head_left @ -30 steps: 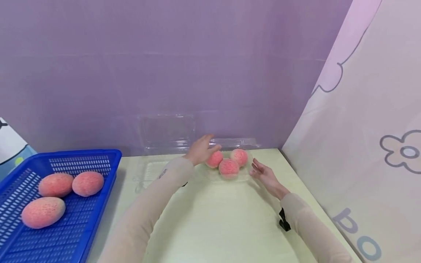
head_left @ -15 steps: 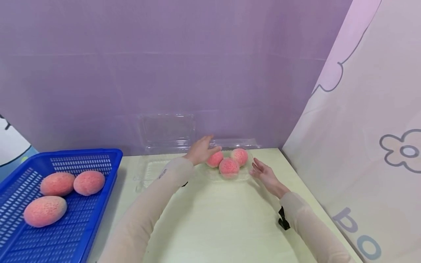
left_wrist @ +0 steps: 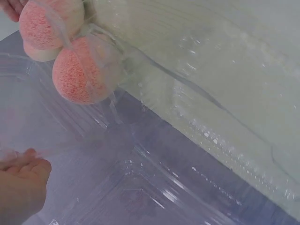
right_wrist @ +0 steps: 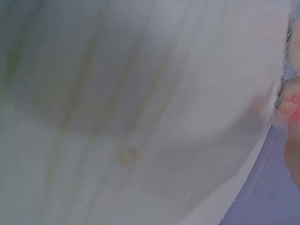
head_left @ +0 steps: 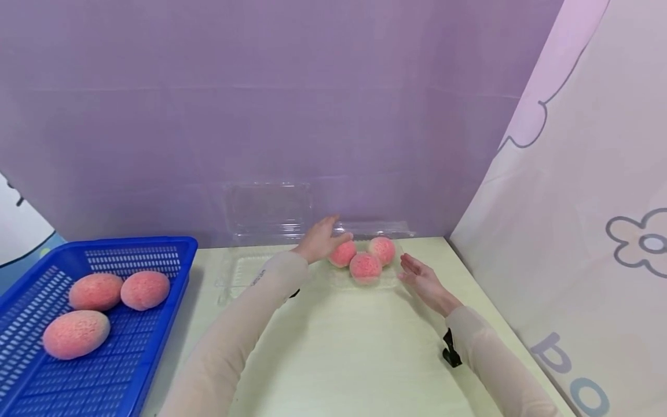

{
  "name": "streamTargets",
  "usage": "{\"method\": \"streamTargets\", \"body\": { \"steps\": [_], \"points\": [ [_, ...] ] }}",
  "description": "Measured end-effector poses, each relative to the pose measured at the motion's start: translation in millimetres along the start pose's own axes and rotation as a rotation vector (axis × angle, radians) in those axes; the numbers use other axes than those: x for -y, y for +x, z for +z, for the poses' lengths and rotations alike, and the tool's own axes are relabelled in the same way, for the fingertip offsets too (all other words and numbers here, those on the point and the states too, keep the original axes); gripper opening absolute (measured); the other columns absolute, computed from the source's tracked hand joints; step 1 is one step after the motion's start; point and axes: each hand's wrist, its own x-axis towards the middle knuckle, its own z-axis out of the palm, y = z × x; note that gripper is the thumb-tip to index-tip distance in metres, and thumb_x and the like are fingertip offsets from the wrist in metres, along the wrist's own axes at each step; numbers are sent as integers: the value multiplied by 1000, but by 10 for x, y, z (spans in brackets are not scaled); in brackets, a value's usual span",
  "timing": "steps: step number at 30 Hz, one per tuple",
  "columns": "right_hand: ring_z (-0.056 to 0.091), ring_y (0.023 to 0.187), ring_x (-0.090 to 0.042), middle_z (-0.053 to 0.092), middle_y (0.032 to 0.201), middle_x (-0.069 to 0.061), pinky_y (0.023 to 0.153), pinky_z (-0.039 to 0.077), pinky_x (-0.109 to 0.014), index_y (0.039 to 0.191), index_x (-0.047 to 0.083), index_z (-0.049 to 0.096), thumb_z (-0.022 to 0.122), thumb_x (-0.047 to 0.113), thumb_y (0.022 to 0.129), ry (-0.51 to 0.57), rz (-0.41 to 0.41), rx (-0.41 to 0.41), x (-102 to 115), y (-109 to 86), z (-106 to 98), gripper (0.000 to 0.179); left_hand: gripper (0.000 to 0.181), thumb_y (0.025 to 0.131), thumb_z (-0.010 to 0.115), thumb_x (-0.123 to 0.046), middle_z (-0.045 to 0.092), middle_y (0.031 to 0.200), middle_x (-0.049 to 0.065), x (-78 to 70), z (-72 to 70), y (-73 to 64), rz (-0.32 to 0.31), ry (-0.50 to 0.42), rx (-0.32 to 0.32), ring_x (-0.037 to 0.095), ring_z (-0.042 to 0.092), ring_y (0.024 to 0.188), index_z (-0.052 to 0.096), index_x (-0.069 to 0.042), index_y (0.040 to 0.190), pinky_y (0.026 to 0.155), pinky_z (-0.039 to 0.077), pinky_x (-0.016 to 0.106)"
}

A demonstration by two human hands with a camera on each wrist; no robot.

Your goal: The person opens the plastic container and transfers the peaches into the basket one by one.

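Three fuzzy pink peaches [head_left: 366,267] sit in a clear plastic clamshell box [head_left: 383,280] at the table's far edge. Its transparent lid [head_left: 370,228] stands raised behind them. My left hand [head_left: 319,240] is at the box's left side, thumb spread out over the left peach; whether it touches that fruit, I cannot tell. In the left wrist view, the left hand's fingertips [left_wrist: 35,163] lie near the clear plastic. My right hand [head_left: 426,286] is beside the box's right edge, its fingers extended; only a bit of a finger [right_wrist: 293,157] shows in the right wrist view.
A second clear clamshell box [head_left: 245,267] stands open left of the first, partly behind my left sleeve. A blue plastic basket [head_left: 179,281] with three larger peaches [head_left: 77,334] is at the left. A purple cloth wall [head_left: 333,116] closes the back, a white patterned one [head_left: 563,220] the right.
The whole head view has shifted slightly to the right and down. Both hands keep their places beside the box, and the peaches stay where they were.
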Motion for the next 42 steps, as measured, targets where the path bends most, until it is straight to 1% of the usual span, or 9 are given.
{"method": "streamTargets", "body": {
  "steps": [6,11,15,19,23,26,31,37,42],
  "points": [
    [4,141,-33,2,152,-20,113,14,-44,144,-6,0,41,-2,94,6,-9,5,27,2,0,65,80,88,51,-51,26,149,13,-35,-29,46,-48,-196,-29,29,25,137,19,-4,145,111,24,45],
    [6,141,-32,3,153,-19,113,14,-43,144,-5,2,42,0,93,5,0,-11,36,23,15,65,78,87,55,-45,29,146,16,-43,-91,155,-121,-429,-131,31,30,134,20,-4,144,109,29,44],
    [5,141,-32,3,153,-19,114,14,-43,144,-5,2,42,-1,93,6,-1,-8,37,37,22,65,66,92,51,-34,32,145,16,0,-142,242,-171,-526,-192,29,31,134,23,-4,144,109,30,41],
    [5,141,-32,3,153,-19,113,15,-42,144,-5,1,41,-1,93,-7,5,-13,44,31,15,64,58,92,44,-11,28,148,15,56,-159,303,-176,-536,-172,27,27,137,21,-3,144,111,27,38],
    [6,141,-32,3,153,-19,113,16,-42,144,-5,1,40,-1,94,-27,4,-17,47,21,9,64,71,80,39,5,20,151,13,113,-149,351,-179,-541,-108,26,19,140,15,-5,146,113,21,37],
    [8,140,-34,5,152,-20,112,17,-43,144,-6,4,41,0,94,-76,-13,-16,34,20,15,63,79,74,37,7,15,153,12,170,-139,384,-196,-557,-75,26,15,140,11,-7,147,114,19,38],
    [11,139,-35,9,151,-22,111,18,-44,143,-7,8,43,1,93,-135,-23,-11,7,13,41,61,89,68,40,8,11,154,11,257,-118,407,-260,-612,-39,28,15,139,6,-11,148,110,28,43],
    [13,139,-36,10,151,-23,111,18,-44,143,-7,9,43,1,93,-158,-16,-27,16,0,56,61,88,71,45,3,8,154,12,270,-90,413,-331,-603,-7,29,13,140,2,-9,148,109,27,47],
    [11,139,-36,8,150,-24,111,19,-43,143,-8,7,42,0,93,-145,-20,-24,38,-2,36,62,88,71,44,2,3,155,11,244,-91,415,-336,-588,4,28,9,141,0,-7,147,111,22,47]
  ]
}}
